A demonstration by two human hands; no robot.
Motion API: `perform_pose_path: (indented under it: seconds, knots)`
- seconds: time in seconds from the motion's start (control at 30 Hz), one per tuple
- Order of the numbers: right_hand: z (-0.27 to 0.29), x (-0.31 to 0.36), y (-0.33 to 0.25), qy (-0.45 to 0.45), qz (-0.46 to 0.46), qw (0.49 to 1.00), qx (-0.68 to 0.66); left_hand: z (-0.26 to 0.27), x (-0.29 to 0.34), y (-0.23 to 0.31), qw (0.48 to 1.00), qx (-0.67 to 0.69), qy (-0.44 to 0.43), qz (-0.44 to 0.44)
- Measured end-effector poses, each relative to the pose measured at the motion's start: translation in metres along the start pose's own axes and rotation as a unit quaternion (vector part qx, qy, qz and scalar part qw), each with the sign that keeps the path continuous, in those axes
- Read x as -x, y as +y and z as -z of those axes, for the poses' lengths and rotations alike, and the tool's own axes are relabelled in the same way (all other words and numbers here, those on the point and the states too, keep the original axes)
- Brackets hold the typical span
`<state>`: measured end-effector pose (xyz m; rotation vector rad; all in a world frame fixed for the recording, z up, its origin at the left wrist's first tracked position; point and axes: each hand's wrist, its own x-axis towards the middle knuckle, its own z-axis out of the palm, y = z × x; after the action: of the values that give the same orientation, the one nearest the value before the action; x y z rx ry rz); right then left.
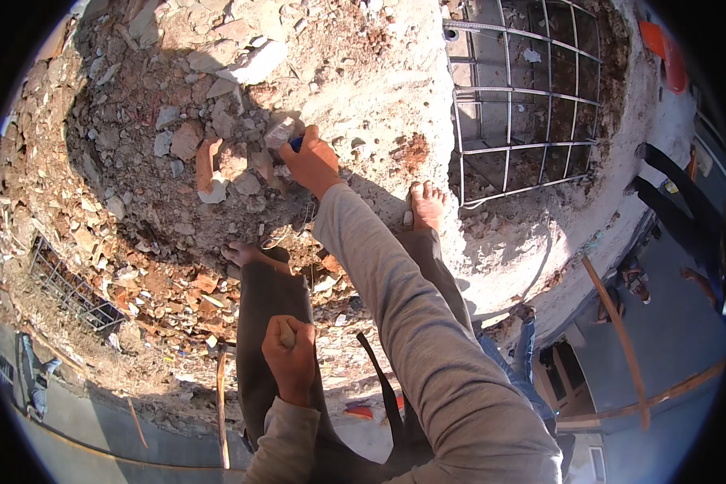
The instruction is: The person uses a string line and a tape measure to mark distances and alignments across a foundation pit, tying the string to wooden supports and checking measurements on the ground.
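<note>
My right hand (310,164) is stretched forward over the rubble, its fingers closed on a small blue object (296,143). Most of that object is hidden, so its kind does not show. It is right beside a pale grey stone (281,133). Held back over my left thigh, my left hand (290,359) is wrapped in a fist around a light tan, rounded handle end (286,332); whatever else it belongs to is hidden. A reddish-brown elongated chunk (206,165) and broken stones (188,139) lie left of my right hand.
My bare feet (427,208) stand on the broken surface. At right, a rebar grid (506,149) covers a recess; another grid (77,286) is at lower left. Other people's legs (678,185) and wooden poles (617,335) show at the right. A red-orange object (664,52) is top right.
</note>
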<state>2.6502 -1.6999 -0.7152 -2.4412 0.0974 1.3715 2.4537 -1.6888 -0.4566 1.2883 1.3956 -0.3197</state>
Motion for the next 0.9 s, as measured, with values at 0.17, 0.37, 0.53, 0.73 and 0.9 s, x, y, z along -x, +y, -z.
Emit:
perform_pose_path:
  seconds: [0.17,0.37,0.53,0.73,0.9]
  knots:
    - [0.103,-0.046,0.095,0.337,0.053,0.936,-0.082,0.004,0.006,-0.005,0.998,0.048,-0.010,0.031]
    - [0.065,-0.047,0.030,0.251,0.031,0.967,-0.032,0.003,0.002,0.002,0.998,0.059,-0.021,-0.002]
    - [0.008,0.003,-0.017,0.023,0.043,0.997,-0.058,0.004,-0.003,0.006,0.999,0.048,-0.015,0.010]
    - [0.122,-0.067,0.061,0.348,0.018,0.934,-0.076,0.019,0.004,0.006,0.996,0.084,-0.018,0.032]
    - [0.038,-0.038,0.003,0.207,-0.008,0.972,-0.112,0.020,0.002,0.001,0.996,0.080,-0.018,0.032]
